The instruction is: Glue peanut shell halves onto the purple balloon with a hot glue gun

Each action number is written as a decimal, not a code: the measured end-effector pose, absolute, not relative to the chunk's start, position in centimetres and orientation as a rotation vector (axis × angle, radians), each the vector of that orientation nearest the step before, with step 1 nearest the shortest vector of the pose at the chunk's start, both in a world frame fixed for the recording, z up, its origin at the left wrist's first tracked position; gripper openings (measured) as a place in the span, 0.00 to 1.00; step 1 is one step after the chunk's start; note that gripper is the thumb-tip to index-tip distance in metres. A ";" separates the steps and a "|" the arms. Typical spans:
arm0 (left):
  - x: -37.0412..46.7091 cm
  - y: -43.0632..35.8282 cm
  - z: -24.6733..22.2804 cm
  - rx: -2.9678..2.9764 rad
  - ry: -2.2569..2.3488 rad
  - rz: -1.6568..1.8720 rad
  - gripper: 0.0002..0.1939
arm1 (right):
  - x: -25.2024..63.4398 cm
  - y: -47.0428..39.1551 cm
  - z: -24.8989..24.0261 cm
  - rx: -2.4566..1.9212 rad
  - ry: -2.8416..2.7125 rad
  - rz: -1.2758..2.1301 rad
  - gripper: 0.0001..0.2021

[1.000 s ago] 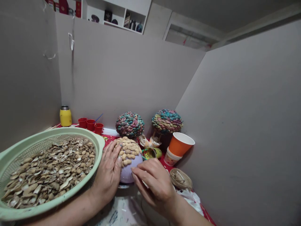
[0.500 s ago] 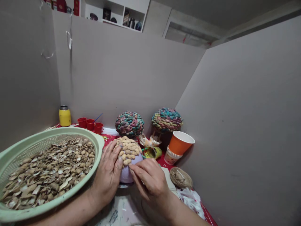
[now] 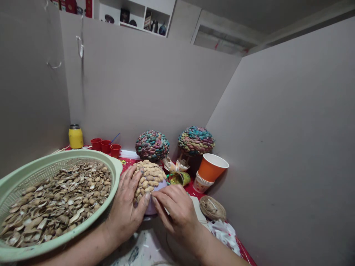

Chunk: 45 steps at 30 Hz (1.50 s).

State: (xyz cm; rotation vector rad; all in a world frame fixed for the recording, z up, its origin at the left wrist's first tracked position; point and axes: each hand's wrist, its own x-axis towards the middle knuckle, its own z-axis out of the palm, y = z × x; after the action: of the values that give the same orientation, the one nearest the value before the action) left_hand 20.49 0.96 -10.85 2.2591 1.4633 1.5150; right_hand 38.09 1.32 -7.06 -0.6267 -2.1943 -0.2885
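A smooth lilac dome, partly covered with rows of tan peanut shells, stands in front of me. My left hand holds its left side, fingers laid over the shells and thumb stretched toward the lower front. Close by that thumb, my right hand is pinched at the dome's bare lower part. Whatever sits between its fingertips is too small and hidden to make out. To the left, a pale green colander holds many loose brown shell halves.
Behind the dome stand two colourful shell-covered balls. An orange paper cup, a twine coil and a crumpled white plastic bag are at right. Red cups and a yellow bottle stand back left.
My left thumb has moved down and right along the dome, close to the right fingertips. The right hand has shifted only slightly and stays pinched.
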 end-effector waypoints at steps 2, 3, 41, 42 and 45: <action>20.5 1.1 -10.8 2.258 1.471 1.522 0.25 | 38.1 1.4 -7.0 -0.640 -2.195 -0.265 0.06; 20.5 1.1 -10.8 2.253 1.475 1.526 0.25 | 38.1 1.4 -6.9 -0.639 -2.191 -0.252 0.06; 20.5 1.0 -11.1 2.207 1.437 1.545 0.26 | 38.9 5.1 -8.6 -1.010 -2.039 0.335 0.32; 20.5 1.0 -11.1 2.206 1.438 1.543 0.26 | 38.9 5.1 -8.7 -1.006 -2.035 0.330 0.32; 20.5 1.0 -11.1 2.217 1.433 1.543 0.26 | 38.8 5.2 -8.9 -0.989 -2.025 0.319 0.31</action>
State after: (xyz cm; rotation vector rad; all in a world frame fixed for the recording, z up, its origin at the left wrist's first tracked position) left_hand 20.47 1.05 -11.13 2.2169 1.4334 1.5428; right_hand 38.83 5.24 -8.88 -0.9894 -2.0251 0.3187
